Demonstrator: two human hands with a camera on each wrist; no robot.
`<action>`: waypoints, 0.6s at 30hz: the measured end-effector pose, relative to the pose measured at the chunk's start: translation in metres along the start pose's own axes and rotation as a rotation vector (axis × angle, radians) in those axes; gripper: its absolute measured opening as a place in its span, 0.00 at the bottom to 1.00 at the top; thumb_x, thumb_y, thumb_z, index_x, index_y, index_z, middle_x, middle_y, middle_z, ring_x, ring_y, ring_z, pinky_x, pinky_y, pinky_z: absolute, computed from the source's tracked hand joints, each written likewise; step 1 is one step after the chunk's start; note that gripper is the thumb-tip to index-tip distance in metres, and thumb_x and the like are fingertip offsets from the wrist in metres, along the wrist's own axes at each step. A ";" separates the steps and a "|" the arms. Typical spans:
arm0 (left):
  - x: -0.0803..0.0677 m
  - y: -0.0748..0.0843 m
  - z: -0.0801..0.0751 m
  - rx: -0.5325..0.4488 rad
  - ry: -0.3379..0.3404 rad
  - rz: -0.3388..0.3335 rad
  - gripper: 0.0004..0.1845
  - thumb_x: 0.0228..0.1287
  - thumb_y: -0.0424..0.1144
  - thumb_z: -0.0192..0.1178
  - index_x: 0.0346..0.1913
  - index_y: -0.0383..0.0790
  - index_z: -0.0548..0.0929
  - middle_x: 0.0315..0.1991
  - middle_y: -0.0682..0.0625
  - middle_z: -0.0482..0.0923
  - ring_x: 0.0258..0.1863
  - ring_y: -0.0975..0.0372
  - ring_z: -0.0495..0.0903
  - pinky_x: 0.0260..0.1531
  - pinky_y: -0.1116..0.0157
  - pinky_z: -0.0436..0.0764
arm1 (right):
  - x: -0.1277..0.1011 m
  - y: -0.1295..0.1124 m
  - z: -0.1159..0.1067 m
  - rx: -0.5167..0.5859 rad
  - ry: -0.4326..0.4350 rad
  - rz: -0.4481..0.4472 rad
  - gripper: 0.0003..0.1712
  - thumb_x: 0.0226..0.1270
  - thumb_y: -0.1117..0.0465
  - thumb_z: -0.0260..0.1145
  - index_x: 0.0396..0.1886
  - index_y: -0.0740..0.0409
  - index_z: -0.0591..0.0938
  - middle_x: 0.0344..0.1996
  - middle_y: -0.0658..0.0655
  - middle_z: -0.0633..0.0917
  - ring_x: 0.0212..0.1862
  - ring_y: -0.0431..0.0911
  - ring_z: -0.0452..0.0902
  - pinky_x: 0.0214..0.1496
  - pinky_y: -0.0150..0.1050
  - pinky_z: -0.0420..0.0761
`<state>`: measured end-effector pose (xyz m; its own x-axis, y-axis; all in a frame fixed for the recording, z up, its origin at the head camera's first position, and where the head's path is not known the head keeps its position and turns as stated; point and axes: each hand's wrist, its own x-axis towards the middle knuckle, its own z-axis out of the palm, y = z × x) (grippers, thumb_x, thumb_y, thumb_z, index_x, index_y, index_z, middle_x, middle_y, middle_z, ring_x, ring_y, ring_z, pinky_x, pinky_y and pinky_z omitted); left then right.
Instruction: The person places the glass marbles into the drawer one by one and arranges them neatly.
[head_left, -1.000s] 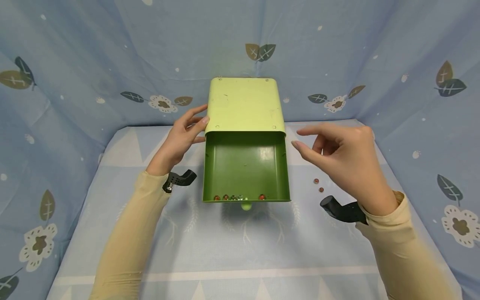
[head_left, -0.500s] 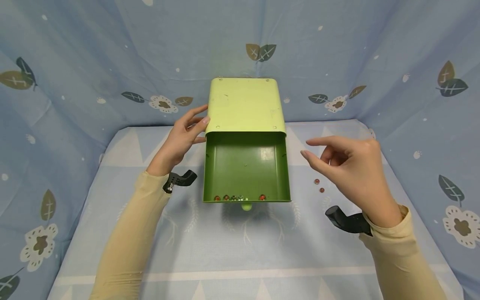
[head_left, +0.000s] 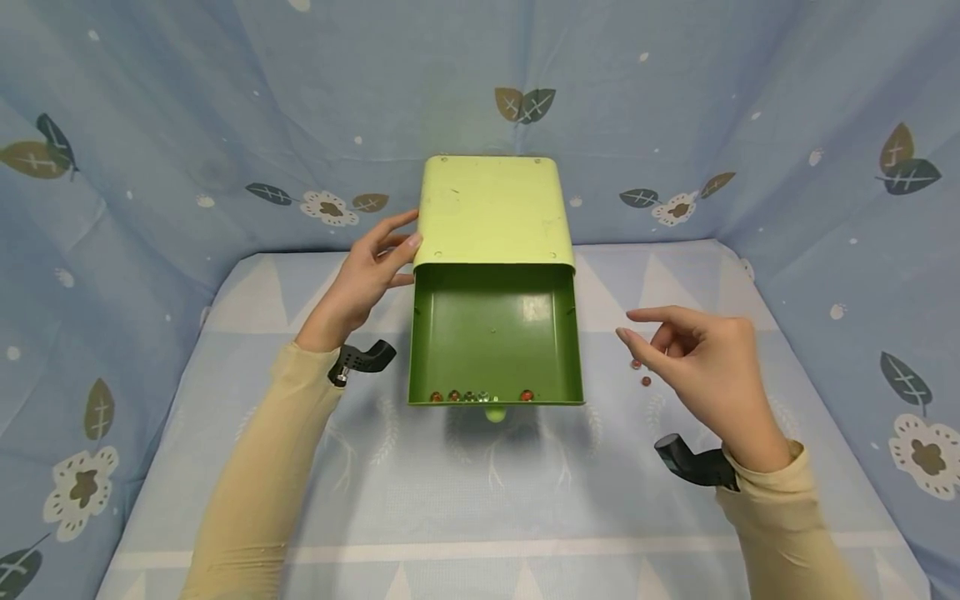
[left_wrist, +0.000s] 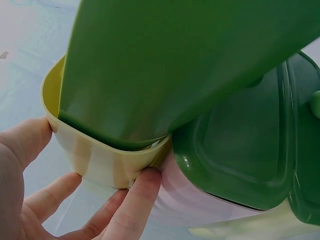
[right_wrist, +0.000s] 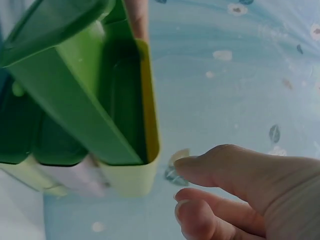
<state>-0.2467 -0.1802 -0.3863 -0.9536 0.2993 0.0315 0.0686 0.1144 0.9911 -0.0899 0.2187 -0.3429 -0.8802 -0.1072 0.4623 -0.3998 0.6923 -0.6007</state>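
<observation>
I am seeing my left hand (head_left: pixel 365 275) resting against the left side of the light green case (head_left: pixel 491 210), fingers straight and touching its front corner, not curled round it. The dark green drawer (head_left: pixel 495 333) is standing pulled out toward me on the bench (head_left: pixel 480 500), with several small beads (head_left: pixel 468 396) lying along its front wall. My right hand (head_left: pixel 701 367) is hovering to the right of the drawer, fingers loosely relaxed and holding nothing, just above two beads on the cloth (head_left: pixel 646 381).
</observation>
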 end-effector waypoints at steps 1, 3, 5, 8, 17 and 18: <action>0.000 0.000 0.000 0.000 0.001 0.000 0.34 0.86 0.53 0.60 0.87 0.56 0.65 0.78 0.39 0.67 0.73 0.46 0.75 0.68 0.44 0.82 | -0.002 0.003 0.001 0.000 -0.006 0.010 0.11 0.66 0.69 0.83 0.47 0.58 0.95 0.18 0.43 0.85 0.16 0.35 0.77 0.17 0.27 0.71; 0.000 0.000 0.000 0.002 0.001 0.000 0.34 0.86 0.53 0.60 0.87 0.57 0.65 0.78 0.39 0.67 0.73 0.46 0.75 0.68 0.44 0.82 | -0.005 0.008 0.003 -0.001 -0.012 0.025 0.11 0.66 0.68 0.83 0.47 0.59 0.95 0.19 0.45 0.86 0.16 0.35 0.78 0.18 0.28 0.72; 0.000 0.000 0.000 0.001 0.001 -0.001 0.34 0.86 0.53 0.60 0.87 0.57 0.65 0.78 0.39 0.66 0.73 0.46 0.75 0.68 0.44 0.82 | -0.007 0.012 0.005 -0.006 -0.015 0.040 0.10 0.67 0.68 0.83 0.47 0.60 0.95 0.19 0.45 0.86 0.17 0.35 0.78 0.18 0.28 0.72; 0.000 -0.001 0.000 -0.001 0.000 -0.002 0.33 0.86 0.52 0.60 0.87 0.57 0.65 0.78 0.40 0.66 0.73 0.46 0.75 0.68 0.44 0.82 | -0.009 0.018 0.006 -0.017 -0.018 0.062 0.10 0.67 0.67 0.82 0.47 0.60 0.95 0.19 0.44 0.86 0.17 0.35 0.78 0.18 0.28 0.70; 0.000 0.001 0.001 0.003 -0.002 0.001 0.33 0.86 0.52 0.60 0.87 0.56 0.65 0.78 0.39 0.67 0.72 0.46 0.75 0.67 0.44 0.83 | -0.018 0.038 0.010 -0.049 -0.029 0.111 0.13 0.69 0.64 0.82 0.50 0.61 0.94 0.19 0.46 0.86 0.18 0.37 0.78 0.16 0.30 0.66; 0.000 0.002 0.000 0.005 -0.002 0.002 0.33 0.86 0.52 0.60 0.87 0.56 0.65 0.78 0.39 0.67 0.72 0.46 0.75 0.67 0.44 0.83 | -0.019 0.041 0.011 -0.055 -0.029 0.116 0.13 0.69 0.64 0.83 0.51 0.62 0.94 0.19 0.46 0.86 0.18 0.38 0.78 0.16 0.30 0.65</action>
<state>-0.2467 -0.1795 -0.3848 -0.9530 0.3011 0.0329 0.0718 0.1190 0.9903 -0.0927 0.2411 -0.3831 -0.9270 -0.0440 0.3725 -0.2810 0.7391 -0.6121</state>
